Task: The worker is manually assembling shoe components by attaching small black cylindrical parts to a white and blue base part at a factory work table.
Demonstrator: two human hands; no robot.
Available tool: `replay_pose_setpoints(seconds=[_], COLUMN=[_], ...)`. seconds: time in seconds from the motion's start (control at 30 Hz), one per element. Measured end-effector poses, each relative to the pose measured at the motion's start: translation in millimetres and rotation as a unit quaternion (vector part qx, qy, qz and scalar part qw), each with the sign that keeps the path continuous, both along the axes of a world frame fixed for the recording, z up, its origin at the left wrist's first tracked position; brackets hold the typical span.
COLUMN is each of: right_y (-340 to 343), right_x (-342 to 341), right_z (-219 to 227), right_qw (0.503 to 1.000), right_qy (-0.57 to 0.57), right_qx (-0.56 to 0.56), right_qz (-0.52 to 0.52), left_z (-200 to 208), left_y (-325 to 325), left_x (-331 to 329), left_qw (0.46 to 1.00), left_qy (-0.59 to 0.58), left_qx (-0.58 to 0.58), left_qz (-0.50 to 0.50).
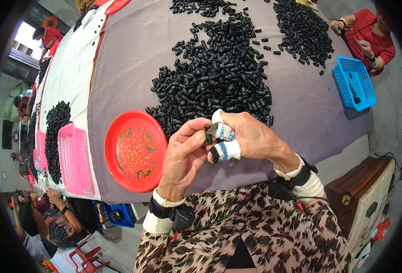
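My left hand (182, 152) pinches a small black plastic piece (208, 135) between thumb and fingertips. Close against it, my right hand (253, 134) is closed on a thin, dark grey flat piece that looks like a small blade (213, 129). White-and-blue knitted covers (228, 149) wrap the right thumb and a finger. Both hands meet over the table's near edge. Just beyond them spreads a large heap of similar black plastic pieces (214, 79). A red round tray (135, 175) with a printed pattern lies left of my left hand.
Grey cloth (301, 132) covers the table. A blue basket (367, 84) with a few black pieces stands at the right, near a co-worker in red (373, 41). Another black heap (303, 32) lies far right. A pink basket (76, 159) is at left. Wooden furniture (360, 186) stands lower right.
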State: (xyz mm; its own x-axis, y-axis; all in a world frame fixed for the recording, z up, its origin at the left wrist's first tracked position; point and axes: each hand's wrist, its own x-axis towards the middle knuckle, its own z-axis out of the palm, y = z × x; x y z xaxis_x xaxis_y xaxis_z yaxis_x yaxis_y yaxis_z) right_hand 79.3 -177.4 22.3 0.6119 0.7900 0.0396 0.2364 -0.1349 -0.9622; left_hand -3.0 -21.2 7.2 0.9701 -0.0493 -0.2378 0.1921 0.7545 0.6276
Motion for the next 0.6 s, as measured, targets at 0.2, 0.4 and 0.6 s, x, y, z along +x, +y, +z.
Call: replay_pose_setpoints(seconds=[0.2,0.4,0.6], right_y=[-1,-1,-1], right_x=[2,1,0], right_z=[6,10,10], right_qw=[0.999,0.998,0.999], right_qy=[0.041,0.035,0.013], right_qx=[-0.019,-0.049,-0.048], right_qz=[-0.006,-0.009,-0.006], left_z=[-3,-5,-5], left_y=[1,2,3], left_x=[-1,-1,-2], left_qw=[0.998,0.998,0.998], left_qy=[0.001,-0.012,-0.016], left_qx=[-0.068,-0.064,-0.055], left_qz=[-0.003,-0.012,-0.02])
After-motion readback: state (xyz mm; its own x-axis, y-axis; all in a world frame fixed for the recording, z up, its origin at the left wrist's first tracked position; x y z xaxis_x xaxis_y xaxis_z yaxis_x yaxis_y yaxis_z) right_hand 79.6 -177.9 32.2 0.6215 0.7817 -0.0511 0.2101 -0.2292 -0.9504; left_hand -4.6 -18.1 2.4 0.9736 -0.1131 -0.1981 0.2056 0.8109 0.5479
